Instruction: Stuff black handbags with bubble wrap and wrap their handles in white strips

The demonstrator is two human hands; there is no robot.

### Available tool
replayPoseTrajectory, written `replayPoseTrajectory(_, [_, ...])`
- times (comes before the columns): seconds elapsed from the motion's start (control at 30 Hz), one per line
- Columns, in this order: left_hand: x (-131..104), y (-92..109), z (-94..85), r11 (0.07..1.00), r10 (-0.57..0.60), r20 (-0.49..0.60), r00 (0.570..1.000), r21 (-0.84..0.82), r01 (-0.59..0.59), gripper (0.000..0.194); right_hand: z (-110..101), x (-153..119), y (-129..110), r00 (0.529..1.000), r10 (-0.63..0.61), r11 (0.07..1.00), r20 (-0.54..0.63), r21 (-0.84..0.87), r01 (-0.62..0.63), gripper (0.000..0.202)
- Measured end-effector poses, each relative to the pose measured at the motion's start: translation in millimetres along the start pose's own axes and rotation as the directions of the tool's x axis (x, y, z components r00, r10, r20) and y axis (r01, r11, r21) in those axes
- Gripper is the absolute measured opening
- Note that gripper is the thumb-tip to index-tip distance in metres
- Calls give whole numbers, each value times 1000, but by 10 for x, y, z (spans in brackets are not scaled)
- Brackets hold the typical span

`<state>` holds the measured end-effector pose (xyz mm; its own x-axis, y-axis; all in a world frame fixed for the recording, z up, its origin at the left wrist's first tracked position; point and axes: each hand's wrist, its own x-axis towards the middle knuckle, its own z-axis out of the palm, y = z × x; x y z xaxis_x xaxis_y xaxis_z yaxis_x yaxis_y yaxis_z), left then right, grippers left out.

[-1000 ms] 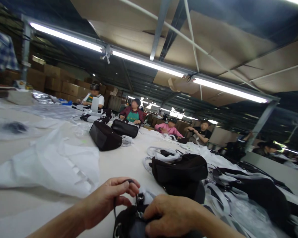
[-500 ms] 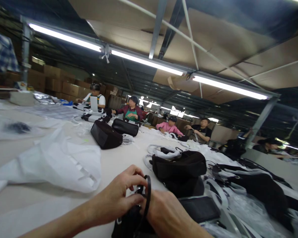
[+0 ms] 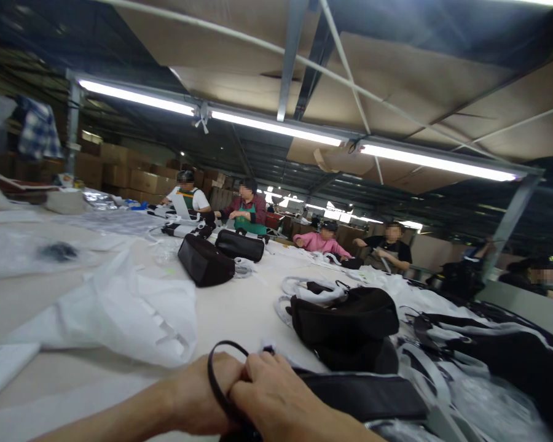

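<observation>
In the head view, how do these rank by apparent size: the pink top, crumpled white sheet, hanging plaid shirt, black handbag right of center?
1. Crumpled white sheet
2. Black handbag
3. Plaid shirt
4. Pink top

On the table [image 3: 239, 313]: find sheet [image 3: 133, 313] at 10 o'clock, paired bags [image 3: 206, 260] at 11, stacked bags [image 3: 345, 316] at 1. Behind: find cartons [image 3: 152, 182] at 11.

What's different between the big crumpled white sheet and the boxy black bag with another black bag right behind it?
The sheet is white, but the bag is black or very dark.
The sheet is thin and wrinkly, while the bag keeps a chunky shape.
The sheet spreads out nearer to you; the bag sits farther away.
Both are on the same pale table.
</observation>
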<state>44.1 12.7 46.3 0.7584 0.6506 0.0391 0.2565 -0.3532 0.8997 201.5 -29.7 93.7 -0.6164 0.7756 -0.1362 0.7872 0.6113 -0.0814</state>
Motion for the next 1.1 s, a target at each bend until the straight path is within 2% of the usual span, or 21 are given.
replayPoseTrajectory(0.03, [10, -18, -19, 999, -41, 53, 998, 22, 40, 13, 16, 40, 3, 1000, 12, 1000, -2, 17, -12, 33])
replayPoseTrajectory(0.1, [0, -71, -44, 994, -111, 127, 986, 39, 107, 15, 36, 65, 29, 996, 85, 985, -33, 153, -79, 22])
replayPoseTrajectory(0.13, [-18, -99, -46, 992, -125, 128, 984, 27, 123, 16, 45, 55, 46, 991, 131, 964, -42, 238, -117, 17])
replayPoseTrajectory(0.23, [-95, -147, -4, 990, -133, 28, 991, 48, 132, 25, 72, -8, 85, 974, 217, 847, -67, 509, -154, 7])
replayPoseTrajectory(0.27, [-123, -146, 23, 986, -153, 8, 988, 65, 152, 28, 76, -29, 89, 975, 212, 778, -69, 615, -126, 5])
replayPoseTrajectory(0.33, [-175, -127, 87, 976, -197, -25, 980, 95, 198, 28, 52, -64, 84, 987, 147, 559, -62, 828, -32, 9])
replayPoseTrajectory(0.4, [-217, -99, 145, 969, -196, -101, 975, 134, 209, 20, -27, -102, 77, 990, 100, 364, -95, 930, 53, 11])
replayPoseTrajectory(0.47, [-242, -82, 183, 965, -142, -213, 967, 189, 183, 10, -140, -153, 86, 976, 132, 284, -172, 950, 129, 12])
replayPoseTrajectory(0.53, [-243, -90, 198, 969, -92, -268, 959, 196, 148, 19, -244, -215, 111, 954, 207, 270, -215, 950, 156, 17])
replayPoseTrajectory(0.57, [-231, -105, 201, 977, -103, -265, 959, 156, 148, 23, -280, -246, 126, 949, 231, 252, -212, 956, 152, 20])
replayPoseTrajectory(0.67, [-155, -180, 212, 973, -223, -173, 959, -94, 209, 25, -319, -321, 153, 948, 256, 221, -191, 966, 135, 33])
replayPoseTrajectory(0.77, [-81, -237, 229, 925, -287, -89, 954, -284, 252, 29, -312, -360, 159, 942, 270, 247, -199, 960, 132, 38])
replayPoseTrajectory(0.83, [-67, -230, 228, 921, -285, -93, 954, -301, 246, 29, -319, -371, 167, 939, 281, 255, -200, 958, 128, 41])
replayPoseTrajectory(0.93, [-85, -196, 199, 936, -298, -92, 950, -221, 273, 23, -364, -368, 195, 942, 291, 237, -169, 966, 100, 41])
replayPoseTrajectory(1.03, [-71, -234, 162, 920, -348, -29, 937, -202, 336, 20, -443, -341, 229, 951, 297, 207, -91, 978, 29, 31])
replayPoseTrajectory(1.1, [-32, -303, 145, 909, -354, -29, 935, -248, 336, 26, -513, -319, 254, 943, 328, 201, -56, 979, -12, 23])
